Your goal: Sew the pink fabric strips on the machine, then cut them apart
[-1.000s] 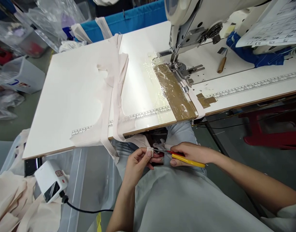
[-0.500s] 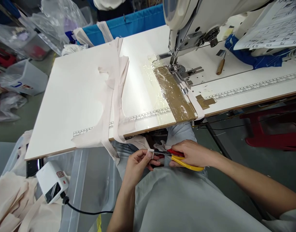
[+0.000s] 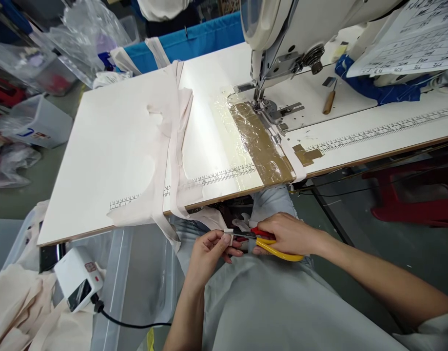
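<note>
In the head view, the person's left hand point(image 3: 211, 249) pinches a small pale piece point(image 3: 228, 231) between thumb and fingers, just past the near edge of the white surface point(image 3: 107, 126) and above the lap. The right hand point(image 3: 288, 234) is closed around the handles of a pair of scissors point(image 3: 278, 252), one red and one yellow. The blades point toward the left hand and reach the small pale piece at its fingertips; whether they are parted or pressed together there is too small to tell.

Long pale fabric pieces point(image 3: 160, 146) lie across the surface, their ends hanging over the near edge to the left of the hands. To their right, beyond the hands, stands a sewing machine point(image 3: 273, 34), with a brown taped panel point(image 3: 262, 141) in front of its needle area. A wooden-handled tool point(image 3: 329, 102) lies on the surface to the right of the needle. At lower left, a white device point(image 3: 77, 278) with a black cable sits by a clear bin point(image 3: 121, 278), near more pale cloth point(image 3: 17, 297).
</note>
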`<state>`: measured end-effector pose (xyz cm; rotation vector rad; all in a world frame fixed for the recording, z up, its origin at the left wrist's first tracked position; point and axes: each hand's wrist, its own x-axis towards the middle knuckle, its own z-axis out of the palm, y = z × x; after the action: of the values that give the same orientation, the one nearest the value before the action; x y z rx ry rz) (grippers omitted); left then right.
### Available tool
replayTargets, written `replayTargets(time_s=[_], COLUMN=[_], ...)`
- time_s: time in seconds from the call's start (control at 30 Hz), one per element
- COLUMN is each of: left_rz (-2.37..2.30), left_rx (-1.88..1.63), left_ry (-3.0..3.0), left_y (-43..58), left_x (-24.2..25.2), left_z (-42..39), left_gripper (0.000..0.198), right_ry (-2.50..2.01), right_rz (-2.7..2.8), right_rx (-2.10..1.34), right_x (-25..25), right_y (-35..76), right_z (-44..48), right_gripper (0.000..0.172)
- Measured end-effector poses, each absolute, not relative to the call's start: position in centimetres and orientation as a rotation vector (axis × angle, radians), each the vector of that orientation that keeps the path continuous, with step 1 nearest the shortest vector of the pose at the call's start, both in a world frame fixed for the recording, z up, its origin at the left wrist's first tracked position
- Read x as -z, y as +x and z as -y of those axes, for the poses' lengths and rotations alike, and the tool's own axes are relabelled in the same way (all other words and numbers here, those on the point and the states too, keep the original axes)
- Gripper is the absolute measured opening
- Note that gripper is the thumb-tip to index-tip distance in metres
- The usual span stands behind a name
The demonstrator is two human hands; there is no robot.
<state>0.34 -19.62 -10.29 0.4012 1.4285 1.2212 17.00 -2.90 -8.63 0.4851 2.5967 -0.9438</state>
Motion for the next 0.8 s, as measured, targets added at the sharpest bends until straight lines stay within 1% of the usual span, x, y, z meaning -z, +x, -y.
replayTargets(time_s=[0.33, 0.43, 0.57, 0.63, 0.7, 0.8], left_rz=[-1.416, -1.384, -1.282, -1.283, -1.386, -1.753], left_rx=[-1.188, -1.19, -1.16, -1.065, -0.959, -0.941], left_ry=[0.385, 0.386, 0.456, 0.587, 0.769, 1.05], left_y=[0.2, 1.1, 3.1, 2.8, 0.9, -4.5], left_x=[10.3, 10.2, 9.7, 8.4, 6.2, 2.2], left_z=[19.4, 18.9, 18.2, 17.9, 17.4, 15.2], left_gripper=[0.04, 0.042, 0.049, 0.045, 0.038, 0.03], right_ry=[0.569, 0.625, 0.63, 0.68, 0.725, 0.803], right_rz=[-2.61, -2.621, -2.549, -2.505, -2.466, -2.412], right_rx=[1.1, 1.332, 1.786, 1.924, 1.993, 2.003], right_x=[10.0, 10.2, 10.3, 10.3, 10.0, 9.6], right_y=[18.2, 18.0, 17.1, 16.9, 17.4, 19.0], right_z=[2.8, 3.2, 4.6, 5.2, 5.4, 5.4], right_gripper=[0.048, 0.046, 0.039, 0.034, 0.031, 0.029])
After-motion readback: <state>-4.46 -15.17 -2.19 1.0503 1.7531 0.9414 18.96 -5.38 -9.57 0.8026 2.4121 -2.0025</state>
